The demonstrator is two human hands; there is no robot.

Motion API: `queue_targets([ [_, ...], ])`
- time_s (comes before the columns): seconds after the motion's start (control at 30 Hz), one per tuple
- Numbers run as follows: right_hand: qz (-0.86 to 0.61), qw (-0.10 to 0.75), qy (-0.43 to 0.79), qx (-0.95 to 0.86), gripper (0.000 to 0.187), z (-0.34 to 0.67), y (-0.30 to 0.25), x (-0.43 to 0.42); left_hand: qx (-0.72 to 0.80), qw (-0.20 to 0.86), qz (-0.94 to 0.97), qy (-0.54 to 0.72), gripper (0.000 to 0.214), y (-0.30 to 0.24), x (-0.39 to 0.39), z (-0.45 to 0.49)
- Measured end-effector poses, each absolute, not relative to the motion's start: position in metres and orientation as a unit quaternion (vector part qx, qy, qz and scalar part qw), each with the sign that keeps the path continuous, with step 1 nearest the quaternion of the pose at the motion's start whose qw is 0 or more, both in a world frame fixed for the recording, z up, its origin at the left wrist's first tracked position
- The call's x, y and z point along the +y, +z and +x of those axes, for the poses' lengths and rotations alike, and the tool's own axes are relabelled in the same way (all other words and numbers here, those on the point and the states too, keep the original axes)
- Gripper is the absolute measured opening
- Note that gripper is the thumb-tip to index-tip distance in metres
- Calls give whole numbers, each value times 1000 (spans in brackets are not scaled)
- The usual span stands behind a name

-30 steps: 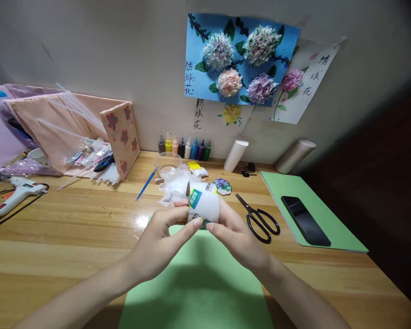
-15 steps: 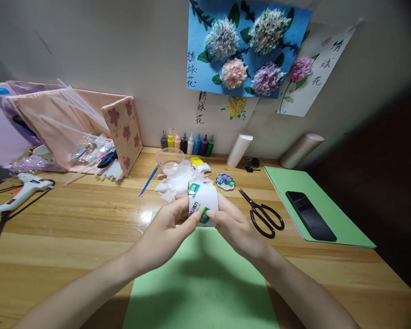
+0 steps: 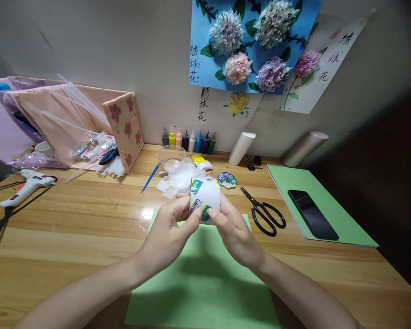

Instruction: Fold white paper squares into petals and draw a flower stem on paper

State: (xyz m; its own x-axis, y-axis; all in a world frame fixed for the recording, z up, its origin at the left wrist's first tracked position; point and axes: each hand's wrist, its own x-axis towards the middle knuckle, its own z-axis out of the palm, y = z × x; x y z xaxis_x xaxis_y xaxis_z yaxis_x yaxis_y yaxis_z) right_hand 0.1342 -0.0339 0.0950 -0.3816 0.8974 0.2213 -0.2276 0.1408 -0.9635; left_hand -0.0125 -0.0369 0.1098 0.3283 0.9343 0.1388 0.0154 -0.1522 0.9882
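A white roll of tape [image 3: 208, 194] with green, blue and yellow printing is held up between both hands, over the far edge of a green paper sheet [image 3: 202, 278]. My left hand [image 3: 171, 226] is closed on its left side, the thumb pressed to the front near the bottom. On the right side my right hand [image 3: 238, 230] grips it too, its thumb tip close to the other thumb. Some of the fingers are hidden behind the roll. Just beyond lies a pile of white paper pieces [image 3: 183, 178], partly covered by the roll.
Black-handled scissors [image 3: 263, 212], a phone [image 3: 311, 214] on green sheets and a flower piece [image 3: 227, 179] lie to the right. A blue brush [image 3: 150, 177], a clear bowl [image 3: 171, 155] and several paint bottles [image 3: 192, 141] stand behind. A glue gun [image 3: 27, 187] with cords is at left.
The view has shifted slightly. Both hands hold the roll much as before, with the roll turned a little between the fingers.
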Motion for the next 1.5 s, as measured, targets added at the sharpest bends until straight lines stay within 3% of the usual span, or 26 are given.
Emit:
queue_targets([
  [0.4, -342, 552, 516, -558, 33, 125, 91, -39, 425, 485, 581, 497, 26, 107, -44, 8],
  [0.67, -373, 555, 462, -583, 29, 125, 81, -34, 444, 497, 571, 479, 27, 109, -43, 12],
  [0.97, -375, 544, 512, -549, 23, 131, 85, -28, 401, 502, 610, 465, 24, 109, -45, 10],
  [1.5, -370, 559, 512, -537, 28, 130, 83, -34, 413, 331, 731, 432, 24, 103, -52, 6],
])
